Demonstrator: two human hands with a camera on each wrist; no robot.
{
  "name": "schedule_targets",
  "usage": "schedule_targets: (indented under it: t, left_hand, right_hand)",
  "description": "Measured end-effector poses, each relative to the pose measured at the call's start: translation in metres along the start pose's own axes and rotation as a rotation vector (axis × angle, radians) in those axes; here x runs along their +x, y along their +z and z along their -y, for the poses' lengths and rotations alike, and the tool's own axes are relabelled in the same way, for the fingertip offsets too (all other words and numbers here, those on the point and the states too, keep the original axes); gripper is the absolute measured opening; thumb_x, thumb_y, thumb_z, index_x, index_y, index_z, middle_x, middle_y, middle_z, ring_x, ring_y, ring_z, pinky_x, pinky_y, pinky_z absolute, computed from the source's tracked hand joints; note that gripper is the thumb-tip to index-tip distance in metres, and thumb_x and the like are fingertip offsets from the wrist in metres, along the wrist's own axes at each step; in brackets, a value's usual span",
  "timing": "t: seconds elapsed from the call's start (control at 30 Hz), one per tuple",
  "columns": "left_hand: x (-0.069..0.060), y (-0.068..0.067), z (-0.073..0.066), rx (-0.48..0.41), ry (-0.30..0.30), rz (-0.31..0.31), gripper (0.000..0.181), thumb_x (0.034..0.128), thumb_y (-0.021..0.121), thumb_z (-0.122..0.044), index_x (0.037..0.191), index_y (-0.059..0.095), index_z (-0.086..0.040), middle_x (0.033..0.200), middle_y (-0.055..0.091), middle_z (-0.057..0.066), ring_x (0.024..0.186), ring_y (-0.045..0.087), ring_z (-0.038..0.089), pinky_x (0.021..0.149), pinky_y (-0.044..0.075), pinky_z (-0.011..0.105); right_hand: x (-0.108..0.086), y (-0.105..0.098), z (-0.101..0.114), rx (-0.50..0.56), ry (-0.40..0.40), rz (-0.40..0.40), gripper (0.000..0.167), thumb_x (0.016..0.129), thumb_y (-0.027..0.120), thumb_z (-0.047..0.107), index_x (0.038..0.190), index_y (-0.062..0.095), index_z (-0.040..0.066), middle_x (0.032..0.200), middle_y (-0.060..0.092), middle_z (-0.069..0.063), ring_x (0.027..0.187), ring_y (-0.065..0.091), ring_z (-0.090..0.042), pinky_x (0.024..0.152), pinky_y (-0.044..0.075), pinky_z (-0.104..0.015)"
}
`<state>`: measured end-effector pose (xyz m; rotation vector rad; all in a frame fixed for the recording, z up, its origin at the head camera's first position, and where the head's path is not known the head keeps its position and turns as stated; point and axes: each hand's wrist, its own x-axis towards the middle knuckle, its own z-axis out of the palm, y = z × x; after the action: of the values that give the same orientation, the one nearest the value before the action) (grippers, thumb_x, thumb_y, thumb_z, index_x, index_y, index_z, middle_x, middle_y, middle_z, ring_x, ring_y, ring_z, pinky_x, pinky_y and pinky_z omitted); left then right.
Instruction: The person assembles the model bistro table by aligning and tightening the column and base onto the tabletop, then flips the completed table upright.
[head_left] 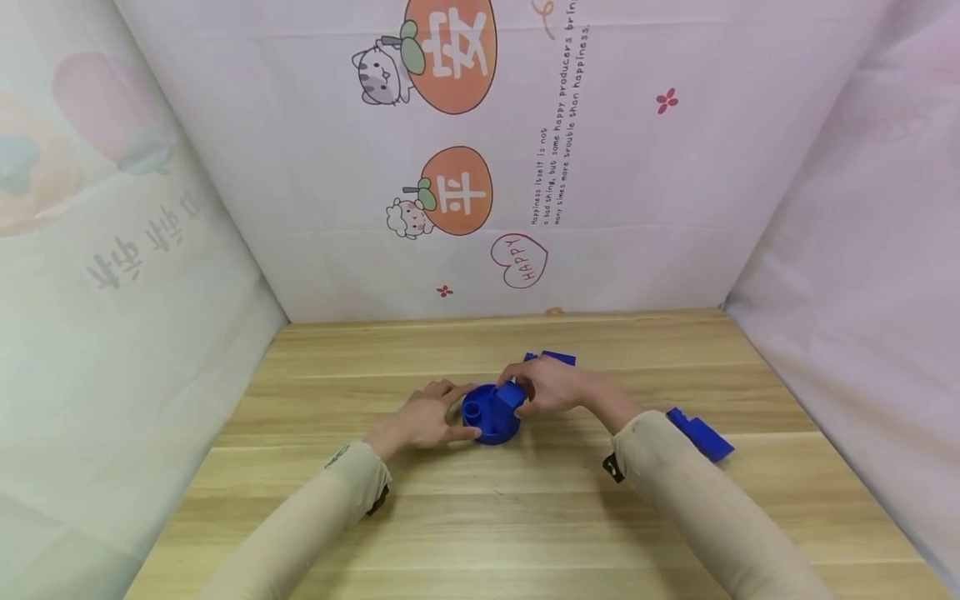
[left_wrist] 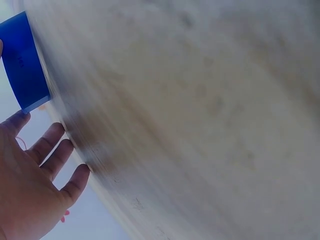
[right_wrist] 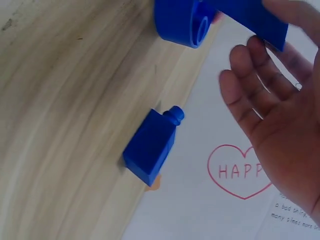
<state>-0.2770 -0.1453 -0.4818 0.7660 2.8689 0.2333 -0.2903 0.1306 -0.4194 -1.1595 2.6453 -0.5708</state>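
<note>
A round, shallow blue base with a raised rim and short tubes inside sits on the wooden table. My left hand steadies it from the left, thumb and index finger on opposite sides of its wall. In the left wrist view the other fingers are spread beside it. Over the right part of the base, my right hand pinches a blue block between thumb and fingers. Whether the block's lower end touches the base is hidden.
Behind my right hand lies another blue block with a small round knob at one end. A third blue block lies beside my right forearm. White printed cloth walls enclose the wooden table at the back and sides.
</note>
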Motion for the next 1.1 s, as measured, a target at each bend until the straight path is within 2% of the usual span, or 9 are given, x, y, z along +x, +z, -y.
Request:
schedule_targets:
  t: [0.07,0.13,0.23,0.37,0.47,0.57,0.73,0.87,1.1]
  left_hand:
    - [-0.001,-0.001,-0.001,-0.004,-0.002,-0.004,0.093,0.0828,0.047,-0.084,0.158,0.026,-0.034,0.147,0.046,0.007,0.138,0.043,0.029,0.112,0.035,0.053]
    - [-0.001,-0.001,-0.001,-0.004,-0.004,-0.005,0.093,0.0827,0.047,-0.084,0.158,0.026,-0.034,0.147,0.046,0.007,0.137,0.043,0.029,0.112,0.035,0.053]
    - [-0.002,0.000,-0.002,-0.013,-0.007,-0.010,0.092,0.0828,0.047,-0.084,0.158,0.027,-0.034,0.147,0.046,0.008,0.137,0.044,0.030,0.112,0.035,0.054]
    - [-0.002,-0.001,-0.002,-0.024,-0.007,-0.019,0.091,0.0833,0.049,-0.083,0.157,0.029,-0.034,0.147,0.046,0.009,0.137,0.044,0.031,0.110,0.036,0.054]
    - [-0.002,-0.002,-0.001,-0.018,-0.002,-0.013,0.092,0.0834,0.047,-0.083,0.158,0.028,-0.033,0.148,0.045,0.008,0.138,0.043,0.030,0.110,0.037,0.054]
    - [-0.001,0.000,0.000,-0.007,0.003,-0.002,0.094,0.0825,0.045,-0.086,0.158,0.026,-0.034,0.148,0.044,0.008,0.138,0.042,0.030,0.110,0.036,0.054]
    - [-0.001,0.001,0.001,-0.007,0.006,-0.004,0.096,0.0806,0.042,-0.089,0.158,0.027,-0.034,0.148,0.045,0.008,0.137,0.043,0.030,0.109,0.037,0.054]
    - [0.000,0.001,0.002,-0.008,0.002,-0.004,0.095,0.0817,0.044,-0.087,0.158,0.027,-0.034,0.148,0.045,0.007,0.138,0.043,0.030,0.108,0.037,0.054]
    - [0.000,0.001,0.001,-0.019,0.000,-0.003,0.092,0.0836,0.047,-0.083,0.158,0.027,-0.033,0.148,0.044,0.007,0.138,0.042,0.030,0.108,0.038,0.054]
  right_hand:
    - [-0.001,0.001,0.000,-0.009,0.015,-0.023,0.038,0.084,0.077,0.041,0.113,0.066,0.018,0.081,0.061,0.004,0.070,0.052,-0.008,0.065,0.044,-0.024]
    - [-0.002,0.003,0.000,-0.025,0.024,-0.040,0.038,0.083,0.076,0.049,0.105,0.065,0.019,0.080,0.059,0.007,0.070,0.051,-0.007,0.064,0.043,-0.024]
    - [-0.005,0.005,0.000,-0.046,0.013,-0.044,0.042,0.082,0.076,0.049,0.111,0.066,0.019,0.084,0.061,0.008,0.073,0.053,-0.006,0.066,0.045,-0.024]
    - [-0.007,0.007,-0.002,-0.059,-0.039,-0.048,0.048,0.082,0.076,0.035,0.125,0.065,0.018,0.090,0.062,0.008,0.076,0.054,-0.005,0.068,0.046,-0.024]
    - [-0.007,0.010,-0.004,-0.084,-0.035,-0.070,0.038,0.084,0.076,0.041,0.113,0.067,0.018,0.085,0.060,0.009,0.072,0.052,-0.004,0.066,0.044,-0.022]
    - [-0.008,0.012,-0.004,-0.082,-0.009,-0.062,0.044,0.082,0.078,0.051,0.110,0.066,0.019,0.083,0.059,0.010,0.071,0.052,-0.004,0.066,0.044,-0.021]
    - [-0.009,0.012,-0.005,-0.039,-0.053,-0.029,0.054,0.082,0.075,0.031,0.133,0.060,0.020,0.086,0.064,0.002,0.074,0.053,-0.006,0.068,0.046,-0.023]
    - [-0.009,0.013,-0.009,-0.039,-0.093,-0.052,0.050,0.080,0.068,0.020,0.129,0.063,0.019,0.085,0.064,0.002,0.073,0.053,-0.005,0.067,0.046,-0.022]
    - [-0.008,0.018,-0.009,-0.008,-0.120,-0.094,0.052,0.081,0.071,0.018,0.133,0.063,0.021,0.090,0.064,0.006,0.074,0.055,-0.004,0.068,0.048,-0.021]
